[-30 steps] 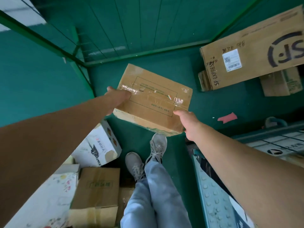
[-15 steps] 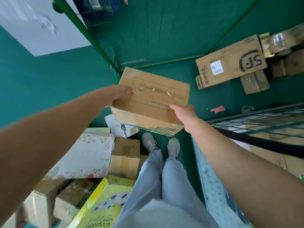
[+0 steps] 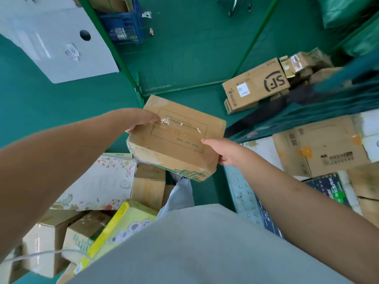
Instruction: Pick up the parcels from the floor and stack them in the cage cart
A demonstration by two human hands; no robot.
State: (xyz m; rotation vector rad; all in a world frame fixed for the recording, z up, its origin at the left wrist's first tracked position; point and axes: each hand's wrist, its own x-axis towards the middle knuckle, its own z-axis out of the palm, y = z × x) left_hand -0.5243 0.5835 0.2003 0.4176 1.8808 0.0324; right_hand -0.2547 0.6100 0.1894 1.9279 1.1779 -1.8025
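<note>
A brown taped cardboard parcel [image 3: 176,138] with green print on its near side is held in the air in front of me. My left hand [image 3: 141,119] grips its left end with fingers over the top. My right hand [image 3: 221,150] grips its right near corner, thumb on top. The cage cart [image 3: 242,193] stands at my right, its green rail blurred, with several parcels [image 3: 320,148] lying inside. More parcels lie on the floor at my lower left: a floral white box [image 3: 98,181], a plain brown box [image 3: 148,185] and a yellow copier-paper box [image 3: 119,224].
A long SF Express carton [image 3: 256,87] and smaller boxes lie on the green floor at the upper right. A green mesh fence [image 3: 131,76] runs behind, with a blue crate [image 3: 123,27] beyond it. A big white box [image 3: 53,42] sits upper left.
I have straightened up with the parcel and the view has swung right. The cart's inside with its parcels has come into view; both hands keep their hold.
</note>
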